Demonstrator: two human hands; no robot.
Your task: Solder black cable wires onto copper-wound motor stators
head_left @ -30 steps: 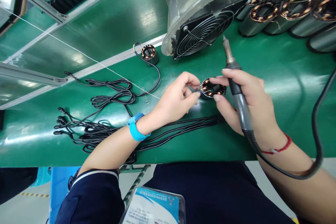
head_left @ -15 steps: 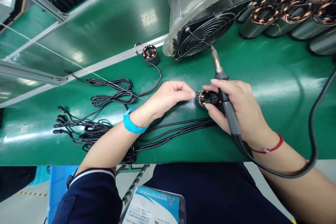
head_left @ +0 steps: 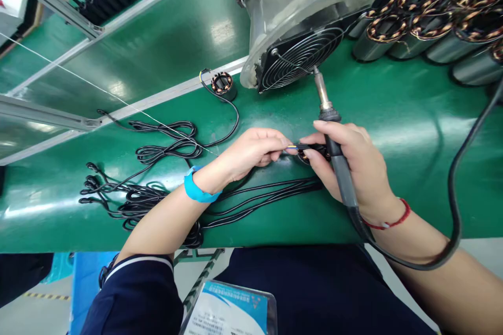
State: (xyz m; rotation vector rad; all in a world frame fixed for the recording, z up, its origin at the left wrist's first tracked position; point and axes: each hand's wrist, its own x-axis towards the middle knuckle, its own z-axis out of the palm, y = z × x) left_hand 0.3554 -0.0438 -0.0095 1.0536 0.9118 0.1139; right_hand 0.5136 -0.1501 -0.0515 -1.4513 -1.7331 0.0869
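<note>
My right hand (head_left: 359,167) is wrapped round a soldering iron (head_left: 342,167), whose metal tip points up and away towards the fan grille. The same hand's thumb and fingers also pinch a small motor stator (head_left: 303,157) with copper windings, mostly hidden by the fingers. My left hand (head_left: 257,151) is closed in a pinch on thin wires (head_left: 292,146), one of them yellow, at the stator's left side. Below the left hand, several black cables (head_left: 255,201) run across the green bench (head_left: 412,167).
A clear-hooded fan (head_left: 302,55) stands ahead of my hands. Many larger stators (head_left: 377,36) crowd the back right. A small stator (head_left: 223,86) wired to a black cable sits by the metal rail. Coiled cables (head_left: 168,141) lie left. The iron's cord (head_left: 456,209) loops over my right forearm.
The small stator has turned in my right fingers, so its open end shows less. A yellow wire now shows at my left fingertips, and the left hand sits slightly lower.
</note>
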